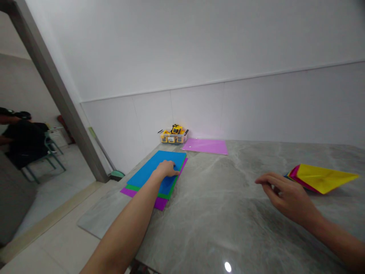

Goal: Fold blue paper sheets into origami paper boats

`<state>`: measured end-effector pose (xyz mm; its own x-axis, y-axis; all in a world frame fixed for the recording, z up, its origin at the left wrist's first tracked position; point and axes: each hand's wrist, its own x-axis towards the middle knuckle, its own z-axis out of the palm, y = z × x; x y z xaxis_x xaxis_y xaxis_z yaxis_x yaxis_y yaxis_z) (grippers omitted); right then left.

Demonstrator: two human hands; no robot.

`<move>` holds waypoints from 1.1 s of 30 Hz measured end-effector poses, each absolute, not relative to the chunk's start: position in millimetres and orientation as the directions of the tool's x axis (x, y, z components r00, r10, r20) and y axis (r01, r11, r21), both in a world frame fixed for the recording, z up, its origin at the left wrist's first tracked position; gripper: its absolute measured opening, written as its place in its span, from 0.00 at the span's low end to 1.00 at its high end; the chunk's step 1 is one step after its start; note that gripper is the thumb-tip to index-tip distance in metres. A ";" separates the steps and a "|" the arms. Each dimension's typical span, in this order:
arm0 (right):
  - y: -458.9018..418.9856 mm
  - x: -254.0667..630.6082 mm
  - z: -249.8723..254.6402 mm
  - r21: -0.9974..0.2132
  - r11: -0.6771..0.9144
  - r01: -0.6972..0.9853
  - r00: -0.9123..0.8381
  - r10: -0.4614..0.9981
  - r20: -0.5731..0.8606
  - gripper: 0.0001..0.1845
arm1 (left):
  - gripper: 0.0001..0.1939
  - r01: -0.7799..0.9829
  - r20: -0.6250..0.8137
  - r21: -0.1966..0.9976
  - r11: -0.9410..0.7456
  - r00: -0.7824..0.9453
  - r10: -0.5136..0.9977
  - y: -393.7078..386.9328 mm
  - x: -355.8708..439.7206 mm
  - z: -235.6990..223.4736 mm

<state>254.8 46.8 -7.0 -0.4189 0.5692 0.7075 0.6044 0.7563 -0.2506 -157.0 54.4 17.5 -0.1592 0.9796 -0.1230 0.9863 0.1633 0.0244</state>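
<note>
A stack of coloured paper sheets lies at the left of the table, with a blue sheet (145,171) on top and green (172,193) and purple (161,204) edges showing beneath. My left hand (165,169) rests over the stack's right side, its fingers and thumb curled together at the blue sheet's edge. My right hand (285,192) hovers above the table farther right, fingertips drawn together and nothing visible between them. Just behind it sits a pile of folded paper pieces (323,179), yellow uppermost, with pink and blue layers partly hidden by the hand.
At the back, a clear plastic box (172,137) of yellow and black parts stands by the wall. Beside it lies a flat pink-purple sheet or folder (205,146). The grey marbled table (216,213) ends at the left. Through a doorway, people (23,139) sit on chairs.
</note>
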 end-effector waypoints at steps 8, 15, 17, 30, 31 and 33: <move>52.2 254.5 -12.3 -0.279 0.758 0.590 -0.412 0.580 0.703 0.08 | 0.17 0.983 -0.097 0.019 0.183 -0.180 0.979 52.5 -155.3 23.6; 51.3 253.8 -10.5 -0.292 0.745 0.600 -0.405 0.598 0.691 0.08 | 0.18 0.953 0.049 0.012 0.302 -0.303 0.952 48.5 -145.8 31.8; 50.7 254.1 -10.4 -0.318 0.729 0.606 -0.388 0.619 0.683 0.09 | 0.15 0.949 0.096 0.013 0.316 -0.316 0.944 45.4 -139.7 36.7; 21.7 223.0 -5.7 -0.998 0.037 0.043 -0.462 0.887 0.013 0.41 | 0.19 0.974 0.308 0.103 -0.201 0.161 0.938 -24.8 -12.9 35.7; 17.1 219.1 -4.2 -0.999 -0.012 -0.031 -0.502 0.865 0.005 0.43 | 0.20 0.945 0.307 0.146 -0.293 0.238 0.922 -32.0 -1.8 27.8; 12.2 212.9 -3.8 -0.988 -0.082 -0.127 -0.547 0.837 0.001 0.40 | 0.19 0.858 0.300 0.218 -0.465 0.395 0.868 -43.5 15.5 14.4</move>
<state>212.9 12.2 -3.8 -0.5474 0.8369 0.0007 -0.1270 -0.0822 -0.9885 15.5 -43.5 14.4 0.3952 0.8684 0.2995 0.8579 -0.4655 0.2176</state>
